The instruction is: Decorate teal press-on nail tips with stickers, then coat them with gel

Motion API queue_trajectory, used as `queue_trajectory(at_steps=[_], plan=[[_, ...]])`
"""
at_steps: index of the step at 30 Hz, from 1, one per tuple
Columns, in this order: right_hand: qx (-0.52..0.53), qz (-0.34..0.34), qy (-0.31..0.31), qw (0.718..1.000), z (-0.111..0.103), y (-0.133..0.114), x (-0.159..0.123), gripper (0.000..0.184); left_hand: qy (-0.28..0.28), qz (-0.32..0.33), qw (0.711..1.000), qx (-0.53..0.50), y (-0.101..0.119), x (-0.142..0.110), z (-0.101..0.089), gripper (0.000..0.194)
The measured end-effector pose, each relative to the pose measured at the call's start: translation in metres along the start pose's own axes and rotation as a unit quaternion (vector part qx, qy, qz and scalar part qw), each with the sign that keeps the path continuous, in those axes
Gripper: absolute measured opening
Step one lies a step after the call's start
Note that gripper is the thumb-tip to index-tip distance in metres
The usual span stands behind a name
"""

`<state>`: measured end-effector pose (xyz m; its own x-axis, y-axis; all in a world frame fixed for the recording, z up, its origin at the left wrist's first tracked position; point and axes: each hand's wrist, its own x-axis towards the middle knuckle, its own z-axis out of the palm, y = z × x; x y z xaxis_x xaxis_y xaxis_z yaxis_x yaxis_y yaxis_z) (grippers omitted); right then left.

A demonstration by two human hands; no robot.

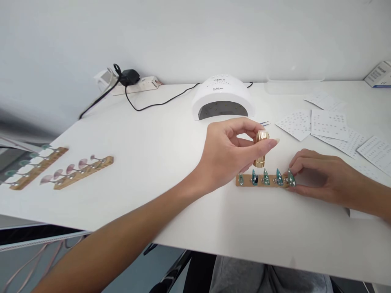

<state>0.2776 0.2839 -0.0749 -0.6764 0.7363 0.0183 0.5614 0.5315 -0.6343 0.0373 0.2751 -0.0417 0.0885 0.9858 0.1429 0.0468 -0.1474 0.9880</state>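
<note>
Between thumb and fingers, my left hand [227, 150] grips the ribbed gold cap [261, 148] of a nail polish brush. Its dark bristle tip [256, 179] is down by the second press-on nail [253, 178] from the left; whether it touches is unclear. Several pointed blue-green nails with white star shapes stand in a row on a wooden nail stand [247, 184]. My right hand [324, 175] pinches the stand's right end, close by the last nail [291, 178]. The stand lies flat on the white table.
A white nail lamp [222, 95] sits behind my left hand, with tweezers [265, 123] nearby. Sticker sheets [330, 122] spread at the right. Two more stands, one with pink nails [84, 173], one with green [39, 169], lie left. A power strip [146, 84] is at the wall.
</note>
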Motion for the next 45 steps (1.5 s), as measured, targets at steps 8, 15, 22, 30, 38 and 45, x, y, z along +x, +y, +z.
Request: queue_trajectory(at_steps=[8,15,22,30,38,45], plan=[[-0.009,-0.009,0.008,1.000,-0.0003,-0.0001,-0.0004,0.015,-0.041,-0.028,0.998,-0.023,-0.0038,-0.0002,0.0007,0.013],[-0.003,-0.007,0.000,1.000,-0.0010,-0.0020,0.0003,0.016,-0.063,-0.012,0.998,-0.023,-0.0068,-0.0012,0.0000,0.014],[-0.008,-0.008,0.000,1.000,-0.0015,-0.0014,-0.0002,0.016,-0.051,-0.003,0.999,-0.015,-0.0058,-0.0010,0.0000,0.013],[-0.004,0.002,0.001,1.000,-0.0016,-0.0033,-0.0001,0.016,-0.040,0.002,0.999,-0.011,-0.0044,-0.0007,-0.0005,0.014],[-0.003,-0.002,0.000,1.000,-0.0014,-0.0017,-0.0002,0.016,-0.034,0.027,0.999,0.000,-0.0053,-0.0006,-0.0007,0.013],[-0.003,0.002,0.001,1.000,-0.0003,-0.0014,-0.0006,0.015,-0.024,0.037,0.999,0.011,-0.0055,0.0002,-0.0003,0.013]])
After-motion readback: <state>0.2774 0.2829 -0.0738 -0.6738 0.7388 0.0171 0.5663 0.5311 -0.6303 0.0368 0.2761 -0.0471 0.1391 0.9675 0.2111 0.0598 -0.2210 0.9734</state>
